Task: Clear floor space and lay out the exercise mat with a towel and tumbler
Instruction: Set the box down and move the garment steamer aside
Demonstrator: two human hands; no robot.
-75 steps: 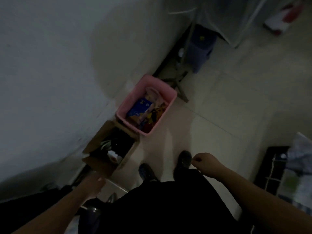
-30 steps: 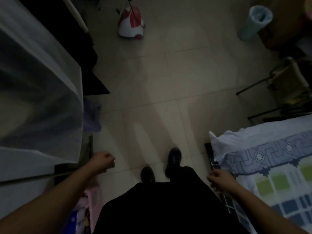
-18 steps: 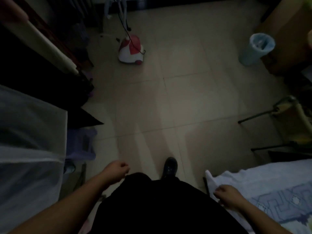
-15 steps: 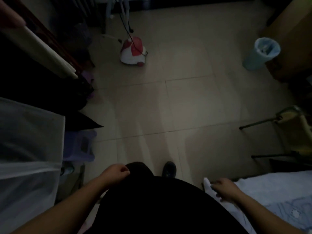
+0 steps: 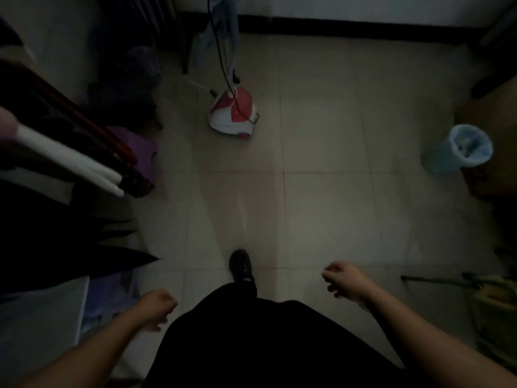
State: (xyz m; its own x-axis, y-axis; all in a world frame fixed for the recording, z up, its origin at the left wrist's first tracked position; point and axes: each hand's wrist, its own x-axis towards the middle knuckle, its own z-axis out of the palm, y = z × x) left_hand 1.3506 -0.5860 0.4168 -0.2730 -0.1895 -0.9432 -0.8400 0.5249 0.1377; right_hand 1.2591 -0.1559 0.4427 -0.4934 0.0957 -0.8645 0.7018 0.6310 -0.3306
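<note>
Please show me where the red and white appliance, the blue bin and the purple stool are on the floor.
red and white appliance (image 5: 232, 113): head view, on its top shell.
blue bin (image 5: 447, 158): head view, on its outer wall.
purple stool (image 5: 141, 147): head view, on its seat.

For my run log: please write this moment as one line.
left hand: empty | right hand: empty | tiled floor: open | mat: unseen

Smooth tiled floor (image 5: 321, 208) — faint sheen, glossy plastic steamer base (image 5: 233, 113), dark cloth trousers (image 5: 268, 345)

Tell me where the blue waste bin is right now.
In the head view, the blue waste bin stands on the tiled floor at the far right, against a brown cabinet.
</note>
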